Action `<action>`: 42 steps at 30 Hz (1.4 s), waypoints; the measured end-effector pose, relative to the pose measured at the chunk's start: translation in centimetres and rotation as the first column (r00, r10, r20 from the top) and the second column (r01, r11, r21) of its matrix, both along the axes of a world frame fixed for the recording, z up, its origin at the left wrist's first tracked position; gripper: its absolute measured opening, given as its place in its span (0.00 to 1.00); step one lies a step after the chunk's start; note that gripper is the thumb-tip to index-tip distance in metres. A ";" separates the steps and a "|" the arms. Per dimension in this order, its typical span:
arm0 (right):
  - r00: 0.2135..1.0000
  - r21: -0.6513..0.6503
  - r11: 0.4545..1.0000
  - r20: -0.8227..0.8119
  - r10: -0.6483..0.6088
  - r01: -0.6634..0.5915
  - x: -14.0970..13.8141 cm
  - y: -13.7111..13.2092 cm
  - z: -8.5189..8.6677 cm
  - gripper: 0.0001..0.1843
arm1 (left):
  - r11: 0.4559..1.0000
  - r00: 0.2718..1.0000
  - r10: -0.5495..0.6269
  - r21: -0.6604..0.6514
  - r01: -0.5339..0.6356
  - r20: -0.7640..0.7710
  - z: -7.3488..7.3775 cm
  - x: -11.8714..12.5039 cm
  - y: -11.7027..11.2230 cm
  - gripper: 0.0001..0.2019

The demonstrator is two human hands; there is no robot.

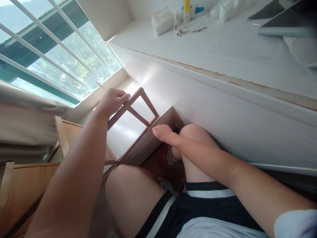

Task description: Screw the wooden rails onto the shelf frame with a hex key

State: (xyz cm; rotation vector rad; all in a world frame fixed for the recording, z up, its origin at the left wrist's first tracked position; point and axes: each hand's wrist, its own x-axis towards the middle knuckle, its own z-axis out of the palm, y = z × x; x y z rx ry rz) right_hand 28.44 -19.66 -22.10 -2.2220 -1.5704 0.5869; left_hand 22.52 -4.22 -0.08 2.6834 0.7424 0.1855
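Note:
A brown wooden frame (pixel 140 114) with crossbars stands tilted over the white ledge by the window. My left hand (pixel 114 101) is closed around its upper rail, with fingers and thumb at the near side. A thin pale stick (pixel 99 85) pokes out behind that hand; whether the hand grips it, I cannot tell. Down at the frame's lower rail, where a crossbar joins it, my right hand (pixel 162 133) is closed in a pinch. A very thin rod (pixel 152 126) shows at its fingertips, touching or close to the joint; most of it is hidden in the fist.
On the white counter (pixel 213 49) lie several screws (pixel 182 32), a wrapped white block (pixel 162 20), a yellow-handled tool (pixel 186 10) and crumpled plastic (pixel 224 10). Wooden furniture panels (pixel 32 178) stand at left, near a curtain (pixel 27 122). My knees flank the low space beneath.

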 end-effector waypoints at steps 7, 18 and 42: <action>0.985 0.025 0.998 -0.160 0.069 -0.066 1.6 0.3 -0.7 0.27 | 1.000 1.000 0.007 0.004 -0.007 0.001 -0.3 0.0 0.2 0.18; 0.889 0.090 0.992 -0.456 -0.042 0.092 1.0 0.8 -1.4 0.29 | 1.000 1.000 0.021 0.005 -0.021 -0.012 0.0 0.1 -0.2 0.18; 0.796 0.076 0.975 -0.593 -0.125 0.210 -0.1 0.9 -2.0 0.25 | 1.000 1.000 0.027 0.011 -0.027 -0.004 0.1 0.2 -0.2 0.18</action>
